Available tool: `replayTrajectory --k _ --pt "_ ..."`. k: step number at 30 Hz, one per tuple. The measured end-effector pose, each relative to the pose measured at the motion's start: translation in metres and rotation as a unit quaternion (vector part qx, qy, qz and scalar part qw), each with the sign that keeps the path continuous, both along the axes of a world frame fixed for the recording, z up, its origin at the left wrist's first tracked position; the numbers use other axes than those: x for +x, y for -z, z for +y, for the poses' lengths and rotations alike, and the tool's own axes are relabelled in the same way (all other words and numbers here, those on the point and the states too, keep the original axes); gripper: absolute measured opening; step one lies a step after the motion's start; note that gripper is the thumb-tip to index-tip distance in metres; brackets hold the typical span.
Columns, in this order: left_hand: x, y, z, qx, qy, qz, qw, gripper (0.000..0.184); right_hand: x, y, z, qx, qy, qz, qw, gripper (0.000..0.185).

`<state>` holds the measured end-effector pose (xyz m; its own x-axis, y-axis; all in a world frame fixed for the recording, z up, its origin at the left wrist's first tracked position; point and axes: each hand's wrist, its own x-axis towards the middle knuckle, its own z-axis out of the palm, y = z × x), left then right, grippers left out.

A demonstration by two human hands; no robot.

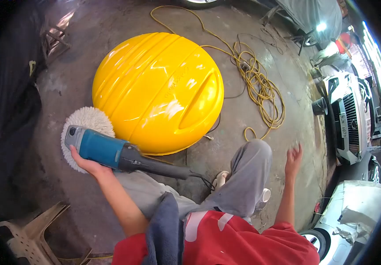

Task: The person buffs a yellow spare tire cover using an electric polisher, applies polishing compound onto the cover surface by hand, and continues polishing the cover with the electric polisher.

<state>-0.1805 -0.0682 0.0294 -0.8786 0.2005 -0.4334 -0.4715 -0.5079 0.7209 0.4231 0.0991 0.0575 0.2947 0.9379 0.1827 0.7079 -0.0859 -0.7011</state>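
One left hand [88, 164], forearm angled outward, curls its fingers against one polisher [100, 148] beside one yellow panel [157, 92] on the floor [239, 123], while one right hand [293, 157] is raised, fingers slightly apart.

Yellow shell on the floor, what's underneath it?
Around the yellow shell I see concrete floor, with a yellow cord reaching its far edge and a dark cable beside it. Whatever is underneath is covered.
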Motion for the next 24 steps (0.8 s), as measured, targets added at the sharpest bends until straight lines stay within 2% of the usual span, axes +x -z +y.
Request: replayTrajectory --k 2,3,4,5,6,7,9,11,12,14,15,18,19,21,22,24 --pt "0.000 0.003 -0.003 -0.006 0.006 0.013 1.000 0.069 0.108 0.070 -0.038 -0.138 0.064 -0.155 0.976 0.076" --pt "0.002 0.002 -0.001 -0.012 0.008 0.021 1.000 0.068 0.168 0.118 -0.070 -0.129 0.018 -0.247 0.960 0.090" --pt "0.007 -0.002 0.001 -0.027 -0.003 0.020 0.999 0.067 0.185 0.138 -0.099 -0.193 0.046 -0.240 0.950 0.098" --pt "0.012 -0.005 0.005 -0.030 -0.010 0.025 0.999 0.067 0.192 0.157 -0.126 -0.218 0.062 -0.173 0.958 0.103" --pt "0.019 -0.009 0.008 -0.035 -0.014 0.038 0.999 0.066 0.201 0.175 -0.144 -0.287 0.115 -0.176 0.934 0.107" --pt "0.026 -0.011 0.010 -0.040 -0.023 0.050 0.998 0.066 0.215 0.205 -0.161 -0.254 0.093 -0.169 0.948 0.112" --pt "0.033 -0.011 0.009 -0.056 -0.051 0.071 0.995 0.065 0.174 0.186 -0.162 -0.327 0.082 -0.136 0.932 0.123" --pt "0.042 -0.013 0.006 -0.078 -0.075 0.094 0.990 0.063 0.183 0.220 -0.170 -0.352 0.101 -0.212 0.906 0.122" --pt "0.046 -0.017 0.006 -0.078 -0.079 0.089 0.990 0.062 0.186 0.228 -0.172 -0.359 0.083 -0.212 0.905 0.122" --pt "0.050 -0.019 0.005 -0.074 -0.093 0.113 0.987 0.058 0.192 0.255 -0.181 -0.365 0.074 -0.274 0.887 0.108" --pt "0.055 -0.024 0.006 -0.081 -0.100 0.123 0.984 0.058 0.187 0.258 -0.179 -0.370 0.062 -0.268 0.888 0.108" --pt "0.068 -0.035 0.009 -0.081 -0.063 0.149 0.984 0.059 0.171 0.232 -0.172 -0.397 0.083 -0.277 0.871 0.100" --pt "0.070 -0.035 0.010 -0.088 -0.061 0.154 0.982 0.059 0.178 0.242 -0.176 -0.404 0.080 -0.273 0.870 0.100" --pt "0.071 -0.036 0.016 -0.092 -0.058 0.159 0.981 0.060 0.189 0.254 -0.180 -0.364 0.070 -0.302 0.879 0.113" --pt "0.071 -0.037 0.019 -0.097 -0.055 0.160 0.981 0.060 0.196 0.254 -0.180 -0.397 0.068 -0.295 0.867 0.111" --pt "0.076 -0.040 0.027 -0.096 -0.050 0.153 0.982 0.056 0.198 0.242 -0.180 -0.387 0.080 -0.284 0.874 0.108"
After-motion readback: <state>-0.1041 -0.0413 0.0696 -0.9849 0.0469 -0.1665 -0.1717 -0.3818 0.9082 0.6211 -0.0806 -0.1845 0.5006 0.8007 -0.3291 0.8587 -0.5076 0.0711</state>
